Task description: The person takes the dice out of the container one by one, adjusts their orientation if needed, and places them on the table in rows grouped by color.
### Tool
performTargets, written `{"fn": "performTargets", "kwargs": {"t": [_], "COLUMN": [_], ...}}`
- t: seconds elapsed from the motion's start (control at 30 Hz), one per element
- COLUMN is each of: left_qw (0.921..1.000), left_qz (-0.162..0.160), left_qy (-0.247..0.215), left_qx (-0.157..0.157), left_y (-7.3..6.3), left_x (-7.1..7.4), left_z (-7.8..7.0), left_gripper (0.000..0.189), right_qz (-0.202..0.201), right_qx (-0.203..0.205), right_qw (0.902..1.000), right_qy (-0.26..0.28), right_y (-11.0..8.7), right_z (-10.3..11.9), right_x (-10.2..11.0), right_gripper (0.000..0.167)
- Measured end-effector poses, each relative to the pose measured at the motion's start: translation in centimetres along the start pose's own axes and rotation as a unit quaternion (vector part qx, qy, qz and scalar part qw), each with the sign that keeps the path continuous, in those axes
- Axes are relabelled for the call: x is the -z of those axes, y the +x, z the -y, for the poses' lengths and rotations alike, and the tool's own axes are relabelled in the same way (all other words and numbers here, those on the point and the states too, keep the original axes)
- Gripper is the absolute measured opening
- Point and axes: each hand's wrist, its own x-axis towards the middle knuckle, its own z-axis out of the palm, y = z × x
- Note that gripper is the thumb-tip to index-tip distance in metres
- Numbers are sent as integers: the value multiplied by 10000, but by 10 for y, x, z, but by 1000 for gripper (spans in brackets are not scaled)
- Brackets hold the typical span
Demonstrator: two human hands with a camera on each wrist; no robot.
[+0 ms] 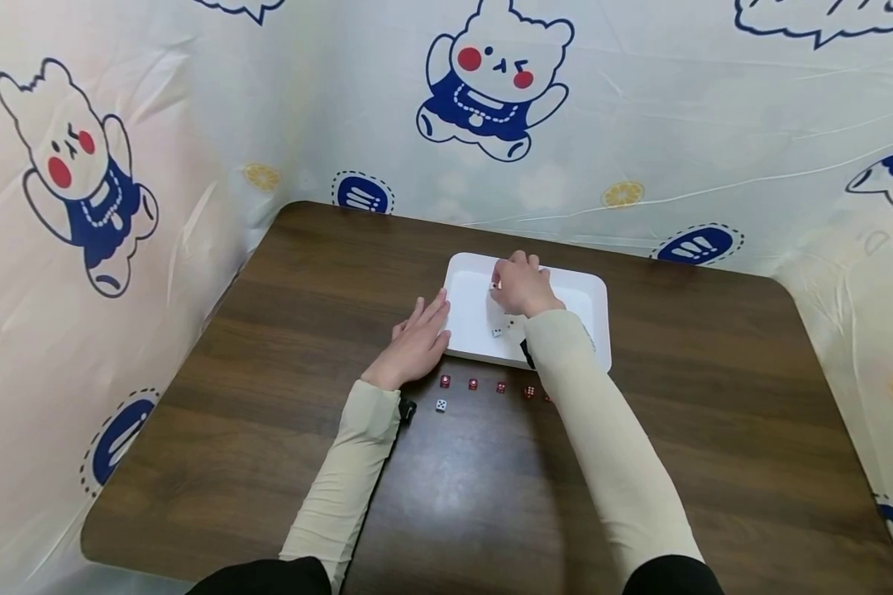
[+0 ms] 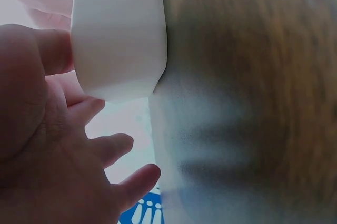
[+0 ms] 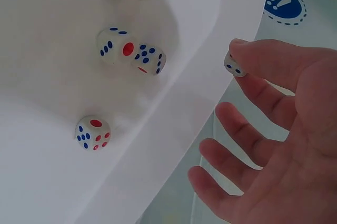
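Observation:
My right hand (image 1: 524, 287) is over the white tray (image 1: 465, 310), pinching a small white die (image 3: 234, 66) between thumb and forefinger. The other fingers of that hand are loosely bent. Inside the tray lie several more white dice, among them one with a red single pip (image 3: 93, 132) and a close pair beside the tray wall, one of which is a smaller die (image 3: 150, 59). My left hand (image 1: 413, 343) rests against the tray's left side, its fingers spread and fairly straight, with the thumb at the tray's corner in the left wrist view.
Several red dice (image 1: 473, 384) stand in a row on the brown table (image 1: 283, 397), just in front of the tray; my right forearm covers the row's right end. A white die (image 1: 441, 406) lies before the leftmost red one. Printed curtains (image 1: 387, 99) hang around the table.

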Motion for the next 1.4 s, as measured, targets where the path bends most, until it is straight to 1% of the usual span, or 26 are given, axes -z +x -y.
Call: {"fn": "performTargets", "kwargs": {"t": [0.2, 0.47, 0.83, 1.4], "left_qw": [10000, 10000, 10000, 10000], "left_qz": [-20, 11, 39, 70], "left_qy": [-28, -18, -70, 6], "left_qx": [-2, 25, 21, 42], "left_y": [0, -1, 0, 2], "left_x": [0, 0, 0, 0], "left_z": [-1, -1, 0, 0], "left_gripper": [55, 55, 56, 56], "right_qz": [-111, -260, -481, -550], "right_qx": [36, 246, 487, 808], "right_qw": [9999, 9992, 9974, 9947], "right_qy": [3, 165, 232, 304], "right_y": [-3, -9, -18, -38], "right_z": [-2, 0, 5, 10], "right_x": [1, 3, 9, 15], "right_gripper": [19, 18, 17, 16]}}
